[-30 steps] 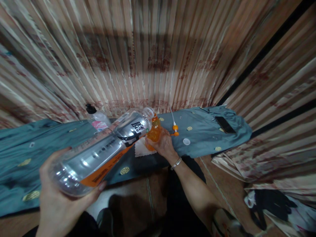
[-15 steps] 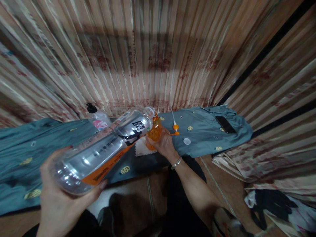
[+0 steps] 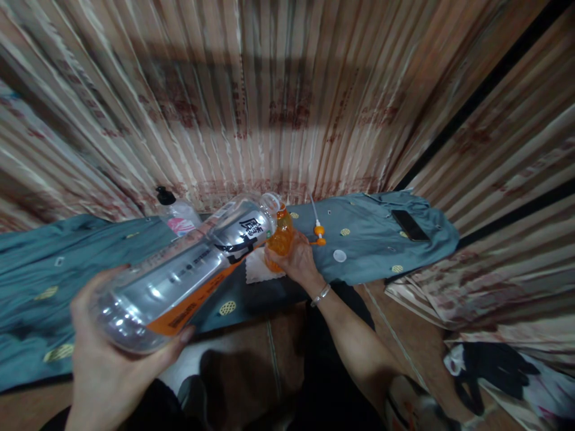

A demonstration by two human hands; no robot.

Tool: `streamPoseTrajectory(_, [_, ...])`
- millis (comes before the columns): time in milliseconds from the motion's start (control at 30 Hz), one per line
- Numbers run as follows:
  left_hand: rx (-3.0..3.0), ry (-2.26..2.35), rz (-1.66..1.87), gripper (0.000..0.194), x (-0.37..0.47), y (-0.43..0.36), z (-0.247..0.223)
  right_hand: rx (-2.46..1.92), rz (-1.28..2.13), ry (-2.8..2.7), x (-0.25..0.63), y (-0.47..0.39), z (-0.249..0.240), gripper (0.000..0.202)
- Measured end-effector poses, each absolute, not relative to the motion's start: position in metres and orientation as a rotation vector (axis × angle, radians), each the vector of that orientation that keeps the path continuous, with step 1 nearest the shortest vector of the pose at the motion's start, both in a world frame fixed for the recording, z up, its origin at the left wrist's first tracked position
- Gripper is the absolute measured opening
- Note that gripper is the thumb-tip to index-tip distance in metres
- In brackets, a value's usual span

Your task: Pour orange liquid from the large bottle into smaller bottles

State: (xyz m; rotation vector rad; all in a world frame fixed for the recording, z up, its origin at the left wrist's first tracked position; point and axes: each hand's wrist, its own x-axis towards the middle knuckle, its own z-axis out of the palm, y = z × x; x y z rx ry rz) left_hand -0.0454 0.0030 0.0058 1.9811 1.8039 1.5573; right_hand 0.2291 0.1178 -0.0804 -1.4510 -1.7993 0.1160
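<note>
My left hand (image 3: 112, 353) is wrapped round the base of a large clear plastic bottle (image 3: 193, 269) with an orange and black label. That bottle is tilted, its open neck at the mouth of a small orange see-through bottle (image 3: 279, 242). Closed around the orange bottle is my right hand (image 3: 300, 258), with a bracelet at the wrist. A white cloth (image 3: 257, 269) lies beneath the orange bottle. Just right of my right hand lies an orange pump top (image 3: 319, 233) with a pale tube. Whether liquid is flowing between the bottles cannot be made out.
On the teal cloth surface (image 3: 372, 239) lie a round clear disc (image 3: 339, 256) and a black phone (image 3: 409, 225). A clear bottle with a black cap (image 3: 179, 215) stands behind the large bottle. Behind hangs a striped curtain (image 3: 287, 102). Dark items (image 3: 498, 371) are at the lower right.
</note>
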Motion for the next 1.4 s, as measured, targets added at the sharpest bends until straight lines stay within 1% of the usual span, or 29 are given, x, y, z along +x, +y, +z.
streamPoseTrajectory(233, [1.989,1.791,1.547,0.109,-0.0483,0.0031,0.0032,-1.446,0.116,-1.798,0.229,0.1175,-0.0785,0.039])
streamPoseTrajectory(567, [2.061,1.793,1.556,0.105,-0.0428,0.0046,0.0078,-1.471,0.075,-1.754,0.229,0.1182,-0.0865,0.052])
streamPoseTrajectory(700, [2.043,1.811,1.562,0.108,-0.0439,0.0041,0.0062,-1.474,0.097,-1.78,0.2289,0.1176,-0.084,0.047])
streamPoseTrajectory(967, [2.009,1.797,1.561,0.109,-0.0459,0.0047,0.0047,-1.483,0.093,-1.753,0.2281,0.1176,-0.0844,0.052])
streamPoseTrajectory(1200, [2.011,1.808,1.573,0.109,-0.0475,0.0041,0.004,-1.474,0.059,-1.789,0.2284,0.1183,-0.0873,0.043])
streamPoseTrajectory(1400, [1.963,1.817,1.559,0.112,-0.0457,0.004,0.0042,-1.485,0.042,-1.773,0.2274,0.1179,-0.0867,0.045])
